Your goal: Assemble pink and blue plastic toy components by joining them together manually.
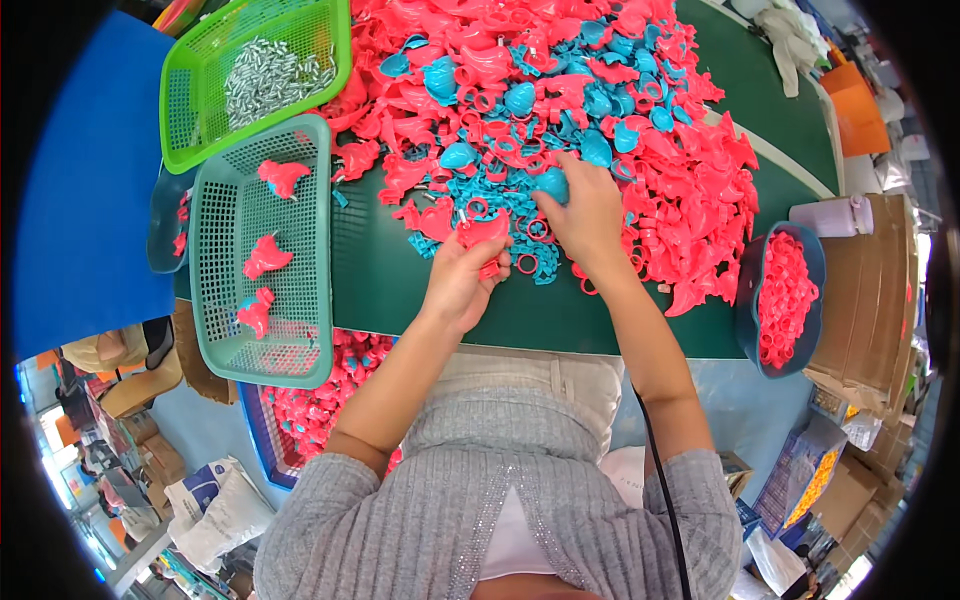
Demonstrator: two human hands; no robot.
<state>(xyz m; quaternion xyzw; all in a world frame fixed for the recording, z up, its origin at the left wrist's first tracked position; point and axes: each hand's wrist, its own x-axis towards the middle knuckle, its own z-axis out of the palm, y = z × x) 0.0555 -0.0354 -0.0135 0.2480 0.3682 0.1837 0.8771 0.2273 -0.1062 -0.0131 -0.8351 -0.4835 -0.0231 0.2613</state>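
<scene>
My left hand [466,278] is closed round a pink plastic part [484,230], held over the near edge of the pile. Just to its right, my right hand [588,215] has its thumb and fingers round a blue plastic shell [552,185]. Small blue clips and pink rings [528,263] lie between and around the hands. Beyond them spreads a big heap of pink plastic parts [690,200] mixed with blue rounded shells [440,80].
Left of the heap, a teal basket [322,250] holds a few pink pieces. A green basket [345,60] behind it contains small metal parts. At right stands a dark tub [748,320] of pink rings. Below the green table [385,300] sits a blue crate [262,440] of pink parts.
</scene>
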